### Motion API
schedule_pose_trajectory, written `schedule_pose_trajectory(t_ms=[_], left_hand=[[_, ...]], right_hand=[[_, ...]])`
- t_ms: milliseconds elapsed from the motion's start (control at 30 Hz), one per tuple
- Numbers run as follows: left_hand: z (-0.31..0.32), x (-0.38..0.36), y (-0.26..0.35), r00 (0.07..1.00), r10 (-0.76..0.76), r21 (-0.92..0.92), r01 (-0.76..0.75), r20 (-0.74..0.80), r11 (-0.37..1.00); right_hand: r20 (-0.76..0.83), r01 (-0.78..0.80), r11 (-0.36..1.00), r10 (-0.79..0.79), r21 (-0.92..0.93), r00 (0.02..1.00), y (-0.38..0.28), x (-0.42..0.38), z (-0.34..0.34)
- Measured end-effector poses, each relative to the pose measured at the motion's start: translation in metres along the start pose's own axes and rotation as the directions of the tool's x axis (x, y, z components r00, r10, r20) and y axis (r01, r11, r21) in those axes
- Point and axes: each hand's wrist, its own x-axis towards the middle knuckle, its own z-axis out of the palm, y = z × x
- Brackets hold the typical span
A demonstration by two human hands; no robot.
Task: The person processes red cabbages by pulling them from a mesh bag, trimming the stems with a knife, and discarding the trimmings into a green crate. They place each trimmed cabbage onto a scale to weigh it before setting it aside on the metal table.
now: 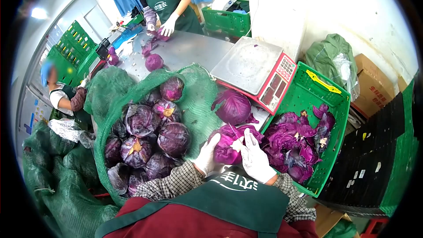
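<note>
A red cabbage (225, 152) with bright purple outer leaves is between my two white-gloved hands, close to my apron. My left hand (207, 156) grips its left side. At its right side, my right hand (256, 161) has its fingers on a loosened outer leaf, with the thumb toward the pale stem; part of that grip is hidden. Another red cabbage (233, 107) rests just beyond, beside the scale. To the left, a green mesh sack (200, 101) lies open around several dark red cabbages (142, 120).
A green crate (326, 150) of stripped cabbage leaves (293, 136) stands at my right. A red-framed weighing scale (273, 92) sits on the metal table (189, 48). Across it, a gloved co-worker (169, 6) handles a cabbage; another person (66, 92) stands at left. Full mesh sacks (75, 185) lie lower left.
</note>
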Motion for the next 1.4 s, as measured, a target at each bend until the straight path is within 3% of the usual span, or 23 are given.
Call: schedule_pose_trajectory(t_ms=[67, 200, 300, 333, 433, 467, 567, 667, 700, 833, 867, 900, 967, 1000, 1067, 1100, 1133, 1167, 1233, 1267, 1333, 1367, 1400], left_hand=[[0.001, 0.001, 0.001, 1.0, -0.003, -0.038, 0.003, 0.005, 0.999], [0.006, 0.006, -0.006, 0.989, 0.07, 0.015, -0.069, -0.13, 0.998], [0.005, 0.011, -0.009, 0.985, 0.071, -0.018, -0.075, -0.158, 0.997], [0.008, 0.01, -0.008, 0.982, 0.068, -0.025, -0.073, -0.177, 0.997], [0.028, -0.002, -0.005, 0.967, 0.099, 0.091, -0.079, -0.235, 0.993], [0.017, 0.006, -0.021, 0.962, 0.191, 0.067, -0.181, -0.195, 0.981], [0.005, 0.001, -0.039, 0.935, 0.338, 0.175, -0.317, -0.109, 0.932], [-0.006, -0.007, -0.019, 0.984, 0.17, -0.03, -0.168, 0.055, 0.985], [-0.029, -0.001, -0.019, 0.982, 0.182, 0.108, -0.186, 0.046, 0.977], [-0.054, -0.003, -0.014, 0.972, 0.147, 0.102, -0.168, 0.181, 0.981], [-0.057, -0.01, -0.008, 0.967, 0.045, 0.043, -0.058, 0.25, 0.997], [-0.052, -0.013, -0.001, 0.958, 0.063, 0.007, -0.068, 0.278, 0.998], [-0.037, -0.018, 0.016, 0.952, 0.106, -0.17, -0.058, 0.286, 0.984], [-0.038, -0.013, 0.024, 0.97, 0.068, -0.118, -0.041, 0.235, 0.992], [-0.045, 0.027, 0.03, 0.7, 0.055, -0.258, 0.188, 0.712, 0.948], [-0.044, 0.054, 0.028, 0.161, 0.2, -0.253, 0.456, 0.966, 0.853], [-0.055, 0.026, 0.043, 0.618, 0.089, -0.388, 0.371, 0.781, 0.844], [-0.047, 0.007, 0.048, 0.649, 0.163, -0.424, 0.268, 0.743, 0.865], [-0.033, 0.0, 0.049, 0.608, 0.277, -0.473, 0.186, 0.744, 0.861], [-0.029, -0.001, 0.046, 0.6, 0.3, -0.479, 0.159, 0.742, 0.863], [-0.033, 0.0, 0.045, 0.726, 0.112, -0.386, 0.223, 0.679, 0.895], [-0.035, 0.0, 0.044, 0.774, 0.016, -0.348, 0.267, 0.633, 0.899], [-0.051, 0.047, 0.007, 0.515, 0.473, -0.606, 0.12, 0.715, 0.786]], right_hand=[[0.06, -0.102, 0.995, 0.102, 0.001, 0.993, -0.015, 0.005, -0.011], [-0.067, -0.034, 0.999, 0.033, -0.015, 0.997, -0.005, 0.016, -0.004], [-0.026, 0.123, 0.965, -0.132, -0.23, 0.991, 0.023, 0.026, 0.006], [-0.153, 0.133, 0.981, -0.155, -0.144, 0.976, 0.02, 0.027, 0.003], [-0.022, 0.223, 0.912, -0.245, -0.344, 0.969, 0.04, 0.041, -0.002], [-0.111, 0.22, 0.935, -0.259, -0.279, 0.959, 0.048, 0.044, -0.009], [-0.143, 0.401, 0.73, -0.558, -0.554, 0.818, 0.091, 0.039, -0.007], [-0.11, 0.392, 0.726, -0.537, -0.565, 0.836, 0.091, 0.029, -0.002], [-0.14, 0.391, 0.749, -0.535, -0.534, 0.833, 0.092, 0.029, 0.001], [-0.229, 0.314, 0.739, -0.532, -0.597, 0.815, 0.101, 0.022, -0.001], [-0.298, 0.173, 0.955, -0.242, -0.24, 0.923, 0.111, 0.022, -0.001], [-0.274, 0.036, 0.99, 0.002, 0.136, 0.962, 0.106, 0.02, -0.01], [-0.161, -0.145, 0.624, 0.407, 0.768, 0.899, 0.081, 0.012, -0.04], [-0.225, -0.181, 0.668, 0.474, 0.722, 0.851, 0.081, 0.008, -0.051], [-0.301, -0.185, 0.573, 0.646, 0.799, 0.702, 0.121, 0.002, -0.061], [-0.307, -0.093, 0.521, 0.627, 0.848, 0.716, 0.107, -0.01, -0.082], [-0.493, -0.112, 0.98, 0.179, 0.163, 0.851, 0.179, -0.025, -0.073], [-0.554, -0.144, 0.761, -0.314, -0.632, 0.771, 0.249, -0.039, -0.063], [-0.587, -0.218, 0.976, 0.164, -0.021, 0.793, 0.223, -0.04, -0.074], [-0.554, -0.276, 0.919, 0.39, 0.28, 0.736, 0.206, -0.039, -0.08], [-0.424, -0.193, 0.867, 0.405, 0.459, 0.81, 0.106, -0.03, -0.089], [-0.229, -0.217, 0.726, 0.462, 0.652, 0.857, 0.039, -0.022, -0.098], [-0.168, -0.189, 0.741, 0.379, 0.645, 0.91, 0.015, -0.016, -0.093]])
